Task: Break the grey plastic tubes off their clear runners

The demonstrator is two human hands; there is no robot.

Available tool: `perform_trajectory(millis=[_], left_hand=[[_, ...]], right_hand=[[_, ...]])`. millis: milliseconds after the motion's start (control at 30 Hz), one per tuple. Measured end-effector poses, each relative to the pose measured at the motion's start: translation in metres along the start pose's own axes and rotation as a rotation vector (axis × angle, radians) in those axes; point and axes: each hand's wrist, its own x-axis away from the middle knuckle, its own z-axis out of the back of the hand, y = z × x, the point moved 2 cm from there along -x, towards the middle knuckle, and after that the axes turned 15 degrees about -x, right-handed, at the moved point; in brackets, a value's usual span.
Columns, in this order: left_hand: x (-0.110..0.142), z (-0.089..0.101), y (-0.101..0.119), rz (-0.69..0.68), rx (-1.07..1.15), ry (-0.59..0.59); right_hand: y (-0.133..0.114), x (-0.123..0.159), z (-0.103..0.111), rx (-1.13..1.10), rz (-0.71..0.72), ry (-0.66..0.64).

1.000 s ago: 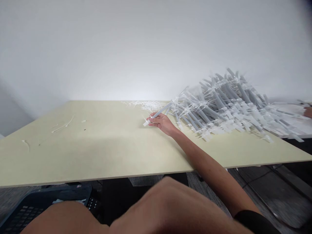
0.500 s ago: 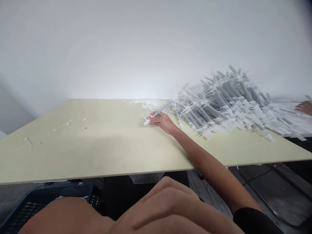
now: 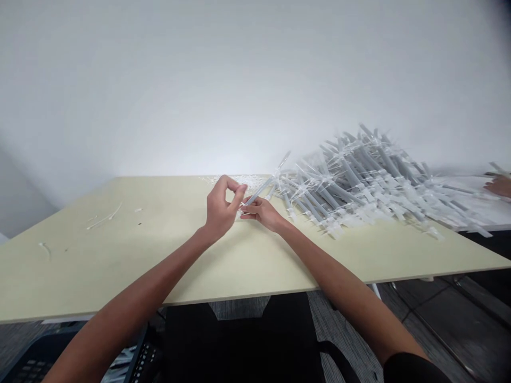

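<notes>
My right hand [image 3: 265, 213] is closed on the lower end of a grey tube [image 3: 258, 191] with clear strips, held slanting up and to the right above the table. Right beside it, my left hand [image 3: 221, 210] makes a pinch, thumb and forefinger together near the tube's lower end. Whatever the pinch holds, if anything, is too small to name. A big pile of similar grey tubes [image 3: 351, 178], with white tabs and thin ties, lies just to the right. Behind my hands, thin white cable ties [image 3: 253, 182] are scattered in a heap.
A few loose white ties [image 3: 107, 218] lie on the left of the pale yellow table [image 3: 131, 271]. Below its front edge at left stands a dark blue basket [image 3: 138, 356] with things in it. Another person's hand [image 3: 499, 186] shows at the far right beside a white surface.
My left hand has come from close under the camera up to the tube's lower end, now pinched. My right hand still holds the tube. The view has tilted up slightly.
</notes>
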Motion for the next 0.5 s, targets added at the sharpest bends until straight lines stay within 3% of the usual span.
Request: perform_trajectory(millis=[100, 167, 333, 500], left_hand=[[0.008, -0.021, -0.045, 0.277, -0.057, -0.140], [0.015, -0.028, -0.063, 0.357, -0.084, -0.202], [0.023, -0.033, -0.088, 0.466, -0.057, -0.177], [0.025, -0.039, -0.106, 0.593, 0.016, -0.226]], right_hand=[[0.000, -0.001, 0.001, -0.011, -0.016, -0.023], [0.000, -0.001, 0.002, -0.003, -0.014, -0.035], [-0.003, 0.000, 0.003, 0.020, 0.014, -0.018], [-0.004, 0.000, 0.005, 0.031, 0.014, 0.005]])
